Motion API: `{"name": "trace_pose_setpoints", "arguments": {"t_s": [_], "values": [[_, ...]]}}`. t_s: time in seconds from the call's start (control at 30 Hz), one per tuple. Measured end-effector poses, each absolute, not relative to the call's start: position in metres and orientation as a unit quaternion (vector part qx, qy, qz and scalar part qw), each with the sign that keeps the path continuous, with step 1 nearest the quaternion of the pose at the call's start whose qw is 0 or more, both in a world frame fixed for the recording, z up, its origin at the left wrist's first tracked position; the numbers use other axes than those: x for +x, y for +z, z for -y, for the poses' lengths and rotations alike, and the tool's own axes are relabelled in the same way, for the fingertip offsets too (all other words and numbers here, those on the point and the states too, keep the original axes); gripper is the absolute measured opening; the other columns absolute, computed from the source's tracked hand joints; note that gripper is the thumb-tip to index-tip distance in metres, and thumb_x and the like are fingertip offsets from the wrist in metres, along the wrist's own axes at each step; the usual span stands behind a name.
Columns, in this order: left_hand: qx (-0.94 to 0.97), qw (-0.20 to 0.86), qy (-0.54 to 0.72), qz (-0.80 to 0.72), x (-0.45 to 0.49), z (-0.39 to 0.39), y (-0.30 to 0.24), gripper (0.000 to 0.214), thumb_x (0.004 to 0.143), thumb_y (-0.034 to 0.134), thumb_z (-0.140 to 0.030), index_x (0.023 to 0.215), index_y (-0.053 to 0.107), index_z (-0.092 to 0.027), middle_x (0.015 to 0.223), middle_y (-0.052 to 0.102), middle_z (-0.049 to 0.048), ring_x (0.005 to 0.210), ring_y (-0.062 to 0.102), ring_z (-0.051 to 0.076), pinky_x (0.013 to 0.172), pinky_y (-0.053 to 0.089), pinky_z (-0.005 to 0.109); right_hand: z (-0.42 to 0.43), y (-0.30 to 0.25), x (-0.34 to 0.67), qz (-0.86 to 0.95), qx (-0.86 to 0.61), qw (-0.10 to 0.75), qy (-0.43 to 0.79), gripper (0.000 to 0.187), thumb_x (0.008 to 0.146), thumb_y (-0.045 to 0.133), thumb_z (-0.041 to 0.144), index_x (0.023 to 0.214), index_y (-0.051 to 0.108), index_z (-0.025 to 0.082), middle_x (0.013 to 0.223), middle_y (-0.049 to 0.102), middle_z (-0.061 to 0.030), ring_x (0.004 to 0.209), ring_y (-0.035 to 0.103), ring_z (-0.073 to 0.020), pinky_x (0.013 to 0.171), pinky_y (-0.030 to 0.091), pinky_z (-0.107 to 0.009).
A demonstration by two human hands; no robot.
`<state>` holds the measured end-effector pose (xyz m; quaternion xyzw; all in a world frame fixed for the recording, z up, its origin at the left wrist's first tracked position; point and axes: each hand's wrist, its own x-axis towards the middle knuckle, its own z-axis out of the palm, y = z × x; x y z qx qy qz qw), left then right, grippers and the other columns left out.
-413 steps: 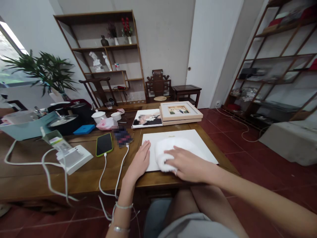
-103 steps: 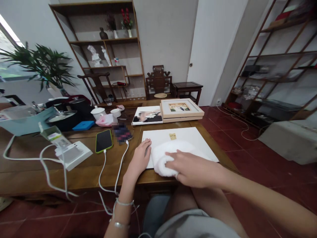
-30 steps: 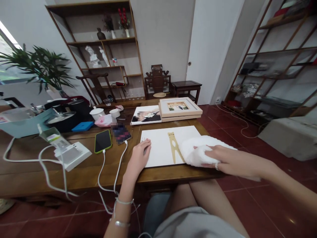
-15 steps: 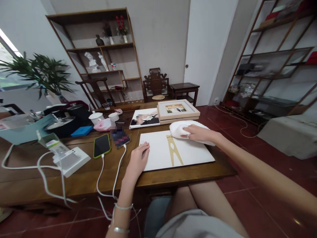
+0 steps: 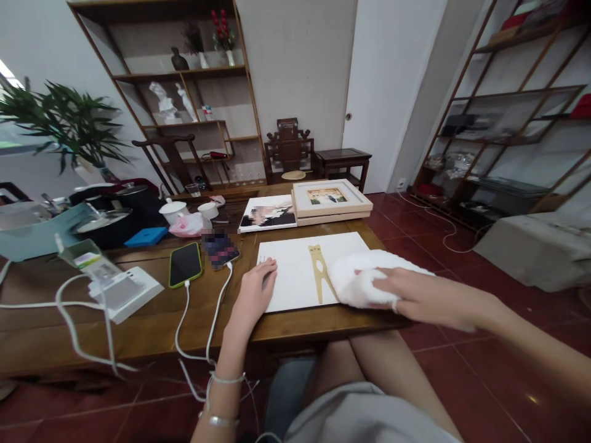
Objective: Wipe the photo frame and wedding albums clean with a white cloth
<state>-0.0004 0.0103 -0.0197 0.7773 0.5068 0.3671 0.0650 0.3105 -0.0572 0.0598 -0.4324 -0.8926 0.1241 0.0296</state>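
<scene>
A white canvas panel point(image 5: 293, 277) lies flat on the wooden table before me, bearing a tan long-legged cat figure point(image 5: 318, 271). Resting on the panel's left edge is my left hand point(image 5: 257, 289), its fingers stretched out over the border and holding nothing. My right hand point(image 5: 410, 294) grips a bunched white towel point(image 5: 360, 277) and presses it on the panel's right side, near the front corner. The towel covers that part of the panel and hangs past its right edge.
Behind the panel lie a photo print point(image 5: 268, 215) and stacked framed pictures point(image 5: 332, 200). To the left are a green-cased phone point(image 5: 185, 264), another phone point(image 5: 221, 249), a white power strip point(image 5: 127, 295) with cables, a blue box point(image 5: 146, 237) and pots point(image 5: 104, 227).
My right hand has drawn the towel from the panel's far right edge toward its near right corner. My left hand keeps its place on the left edge. The view has shifted slightly.
</scene>
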Motion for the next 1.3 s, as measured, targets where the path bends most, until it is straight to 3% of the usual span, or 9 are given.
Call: {"name": "trace_pose_setpoints", "arguments": {"t_s": [0.1,0.27,0.4,0.53,0.77,1.03,1.2,1.3], "values": [[0.777,0.070,0.365,-0.508,0.000,-0.010,-0.019,0.023,0.081,0.050,-0.015,0.093,0.069,-0.009,0.107,0.068,0.0153,0.106,0.061,0.024,0.096,0.046,0.040,0.012,0.057,0.311,0.888,-0.442,0.028,0.126,0.018,0.081,0.038,0.021,0.088,0.055,0.018,0.090,0.062,-0.0088,0.084,0.057,-0.0229,0.075,0.042,-0.032],[0.776,0.072,0.360,-0.513,0.000,-0.009,-0.017,0.024,0.081,0.049,-0.016,0.094,0.068,-0.010,0.108,0.067,0.0149,0.107,0.061,0.024,0.097,0.045,0.039,-0.055,0.050,0.303,0.870,-0.477,0.072,0.105,0.029,0.088,0.035,0.038,0.088,0.054,0.016,0.095,0.061,-0.0122,0.088,0.055,-0.0257,0.077,0.040,-0.033],[0.778,0.067,0.357,-0.512,-0.001,-0.009,-0.017,0.023,0.082,0.049,-0.016,0.094,0.068,-0.011,0.108,0.067,0.0143,0.107,0.061,0.024,0.096,0.046,0.040,-0.058,0.043,0.302,0.863,-0.491,0.081,0.089,0.023,0.086,0.037,0.032,0.085,0.054,0.016,0.087,0.061,-0.0123,0.082,0.055,-0.0258,0.073,0.039,-0.033],[0.778,0.068,0.362,-0.509,-0.002,-0.010,-0.019,0.023,0.082,0.048,-0.018,0.093,0.068,-0.012,0.109,0.067,0.0143,0.107,0.061,0.024,0.096,0.046,0.041,-0.010,0.045,0.308,0.872,-0.476,0.059,0.098,0.012,0.079,0.042,0.020,0.081,0.054,0.017,0.080,0.058,-0.0090,0.076,0.054,-0.0233,0.069,0.039,-0.031],[0.778,0.075,0.361,-0.509,-0.001,-0.010,-0.018,0.025,0.082,0.049,-0.017,0.094,0.068,-0.008,0.108,0.067,0.0167,0.107,0.061,0.026,0.097,0.045,0.040,0.074,0.063,0.310,0.870,-0.465,-0.014,0.164,0.020,0.070,0.041,0.009,0.080,0.053,0.020,0.084,0.057,-0.0054,0.080,0.055,-0.0214,0.072,0.040,-0.030],[0.776,0.069,0.357,-0.515,-0.001,-0.010,-0.019,0.025,0.082,0.049,-0.018,0.094,0.069,-0.011,0.108,0.068,0.0137,0.107,0.061,0.024,0.097,0.045,0.039,-0.020,0.058,0.288,0.870,-0.480,0.049,0.103,0.019,0.086,0.039,0.030,0.083,0.053,0.017,0.085,0.061,-0.0096,0.080,0.055,-0.0224,0.071,0.039,-0.029],[0.776,0.062,0.352,-0.521,-0.001,-0.009,-0.017,0.024,0.082,0.049,-0.018,0.094,0.069,-0.013,0.111,0.066,0.0129,0.106,0.062,0.023,0.096,0.046,0.041,-0.052,0.048,0.271,0.851,-0.515,0.079,0.068,0.020,0.084,0.036,0.021,0.088,0.054,0.014,0.090,0.061,-0.0139,0.082,0.055,-0.0251,0.067,0.037,-0.030],[0.776,0.067,0.355,-0.518,0.000,-0.008,-0.016,0.025,0.083,0.048,-0.019,0.097,0.068,-0.014,0.113,0.066,0.0126,0.106,0.061,0.024,0.096,0.046,0.041,-0.031,0.046,0.270,0.859,-0.504,0.069,0.065,0.017,0.079,0.038,0.015,0.084,0.054,0.015,0.083,0.060,-0.0113,0.078,0.054,-0.0241,0.066,0.035,-0.030]]}}
